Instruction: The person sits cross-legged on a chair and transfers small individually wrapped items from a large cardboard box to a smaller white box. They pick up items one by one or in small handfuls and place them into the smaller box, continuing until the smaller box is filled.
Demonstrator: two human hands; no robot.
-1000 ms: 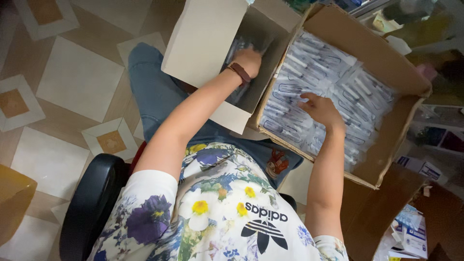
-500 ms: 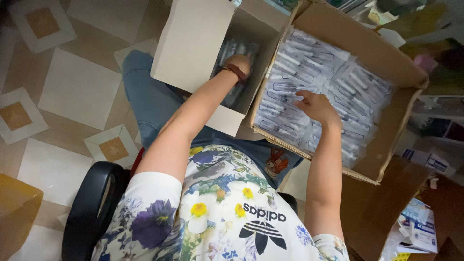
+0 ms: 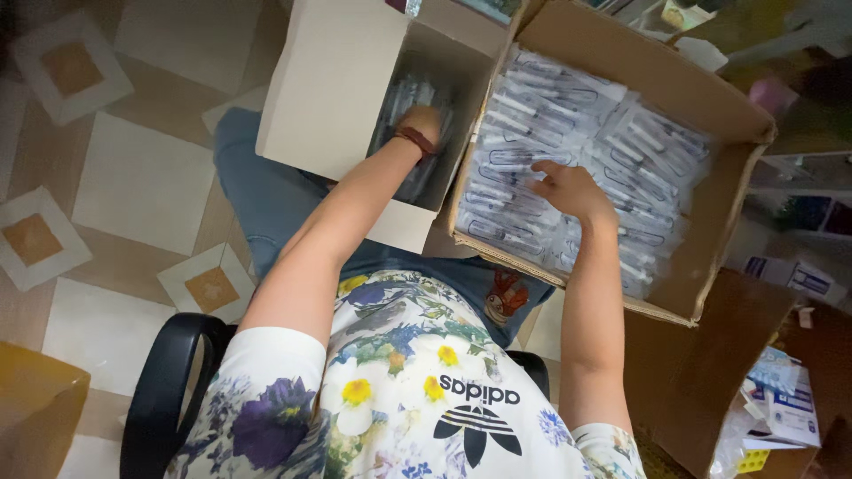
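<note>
Clear plastic sleeves (image 3: 568, 151), each holding a slim pen-like item, lie packed in rows filling the large brown carton (image 3: 710, 266) at upper right of the head view. Right hand (image 3: 568, 188) rests flat on top of the sleeves near the carton's near-left side; fingers (image 3: 543, 168) loosely spread and slightly curled, touching the top layer, nothing visibly pinched between them. Left hand (image 3: 422, 122) reaches down into the smaller pale box (image 3: 333, 84), just beside the carton on its left; the box stands on the person's lap with one flap raised toward the camera. More clear sleeves (image 3: 410, 93) sit inside this box, under and around the left hand. Left fingers point away from the camera and are hidden behind the back of the hand: cannot tell whether spread or closed on a sleeve. Brown band (image 3: 414, 139) on the left wrist. Person seated on a black chair (image 3: 164, 390), wearing a floral shirt (image 3: 399, 390) and blue jeans (image 3: 266, 195). Tiled floor (image 3: 133, 177) with beige and white squares at left. Small printed packets (image 3: 781, 408) lie at lower right, well apart from both hands.
</note>
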